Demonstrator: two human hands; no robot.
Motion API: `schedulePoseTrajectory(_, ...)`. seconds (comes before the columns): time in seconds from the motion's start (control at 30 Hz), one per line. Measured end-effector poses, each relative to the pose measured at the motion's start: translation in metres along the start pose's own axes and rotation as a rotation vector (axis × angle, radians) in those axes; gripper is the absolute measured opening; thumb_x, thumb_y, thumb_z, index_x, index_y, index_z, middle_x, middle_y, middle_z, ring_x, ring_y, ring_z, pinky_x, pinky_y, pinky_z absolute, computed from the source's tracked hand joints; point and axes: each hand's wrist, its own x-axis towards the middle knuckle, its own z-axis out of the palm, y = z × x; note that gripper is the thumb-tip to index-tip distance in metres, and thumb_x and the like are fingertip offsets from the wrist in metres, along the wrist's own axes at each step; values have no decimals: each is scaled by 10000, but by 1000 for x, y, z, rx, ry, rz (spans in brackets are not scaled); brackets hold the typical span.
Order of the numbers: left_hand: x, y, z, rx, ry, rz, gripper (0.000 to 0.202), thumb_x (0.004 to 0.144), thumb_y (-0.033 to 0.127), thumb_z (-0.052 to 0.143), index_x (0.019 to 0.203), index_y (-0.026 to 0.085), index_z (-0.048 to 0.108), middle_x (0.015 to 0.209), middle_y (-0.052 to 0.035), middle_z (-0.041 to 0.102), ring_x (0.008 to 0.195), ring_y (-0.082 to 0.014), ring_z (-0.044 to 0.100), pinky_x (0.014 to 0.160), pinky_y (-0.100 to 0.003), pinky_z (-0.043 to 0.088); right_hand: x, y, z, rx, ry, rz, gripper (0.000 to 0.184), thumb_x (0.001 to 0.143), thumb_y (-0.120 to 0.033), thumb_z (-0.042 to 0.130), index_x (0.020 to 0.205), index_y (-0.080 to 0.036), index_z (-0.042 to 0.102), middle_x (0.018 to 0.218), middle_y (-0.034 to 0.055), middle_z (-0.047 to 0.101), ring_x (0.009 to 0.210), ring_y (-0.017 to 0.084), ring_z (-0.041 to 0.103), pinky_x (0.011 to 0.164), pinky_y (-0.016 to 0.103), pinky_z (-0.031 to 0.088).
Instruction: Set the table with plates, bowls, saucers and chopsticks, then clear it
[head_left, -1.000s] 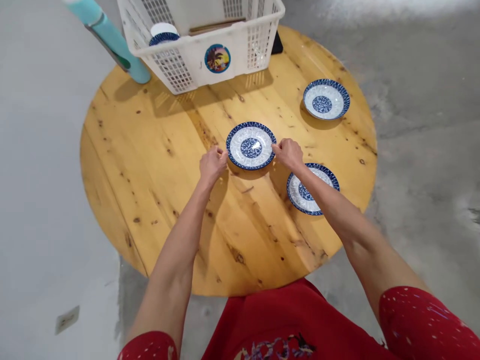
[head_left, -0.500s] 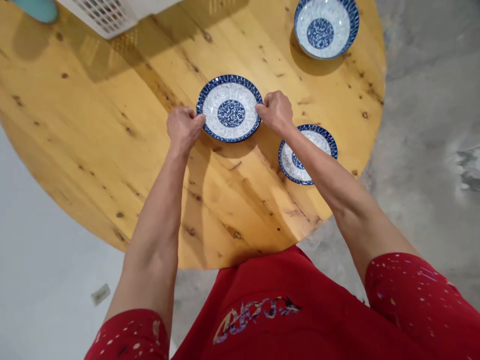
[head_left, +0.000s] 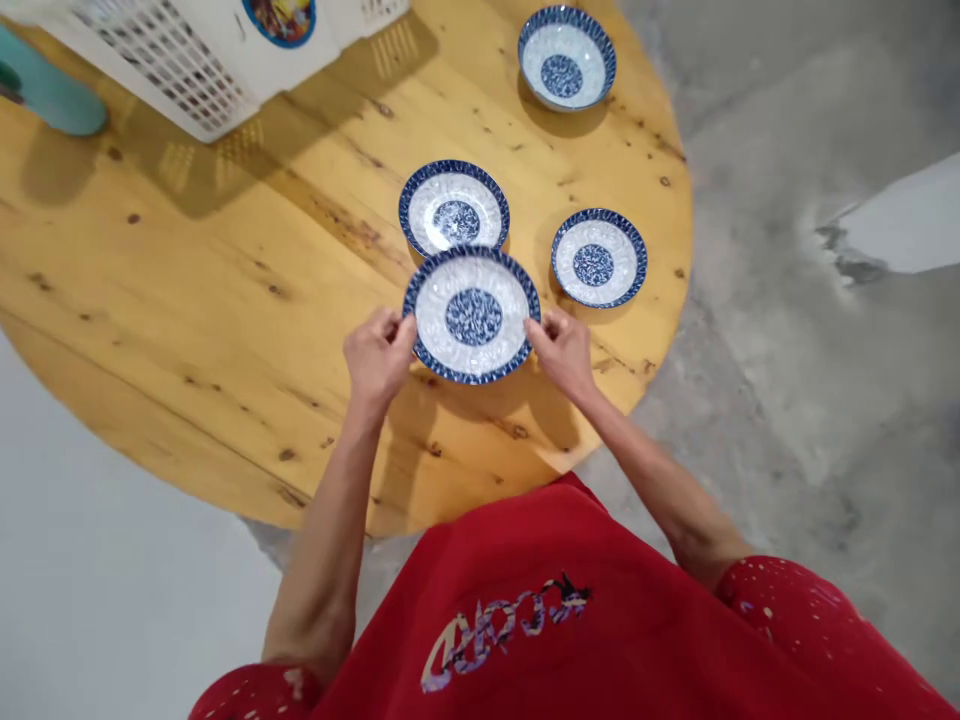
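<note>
A blue-and-white patterned plate (head_left: pixel 472 315) is raised above the wooden table, tilted toward me. My left hand (head_left: pixel 381 360) pinches its left rim, thumb on top. On the opposite side my right hand (head_left: pixel 561 350) grips the right rim the same way. Just behind the held plate sits another blue-rimmed dish (head_left: pixel 442 205), its near edge covered by the held one. To the right of that, beyond my right hand, lies a smaller matching plate (head_left: pixel 598 262).
A deep blue-and-white bowl (head_left: pixel 564 70) stands at the far right of the round wooden table (head_left: pixel 225 330). A white slatted plastic basket (head_left: pixel 202 75) is at the far left, beside a turquoise bottle-like object (head_left: pixel 56 90). Grey floor lies past the table's right edge.
The held plate has come up and nearer to me, uncovering another dish on the table behind it. Both hands keep hold of the rim. The camera view has shifted.
</note>
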Motion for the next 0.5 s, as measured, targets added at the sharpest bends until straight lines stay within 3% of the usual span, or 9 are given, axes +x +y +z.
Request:
schedulePoseTrajectory(0.13,-58,-36,-8,85,-167,38,288,882,332,530,630,196,495,551,32,468,554,-110,450,589,-250,308,-103,8,27,45,23,258,389,833,-452,543,566,-226,373,492,-60,367,501,108,377,530,260,272)
schedulePoseTrajectory(0.23,-83,-55,-15,133,-251,38,302,892,343,509,629,206,453,564,20,464,572,-125,451,599,-257,289,-152,9,47,28,64,359,390,814,-482,526,559,-230,372,497,-52,381,509,116,383,539,262,280)
schedulePoseTrajectory(0.33,-93,-65,-19,159,-300,22,289,899,352,501,649,213,459,603,1,518,606,-143,492,615,-258,299,-176,6,59,-14,110,409,387,814,-494,511,562,-235,370,498,-42,397,523,132,401,549,268,287)
schedulePoseTrajectory(0.5,-91,-75,-21,174,-345,6,269,903,366,494,678,219,483,633,-13,555,644,-162,529,630,-260,319,-187,4,73,-28,139,436,398,837,-496,498,563,-237,370,505,-35,403,522,141,414,563,271,298)
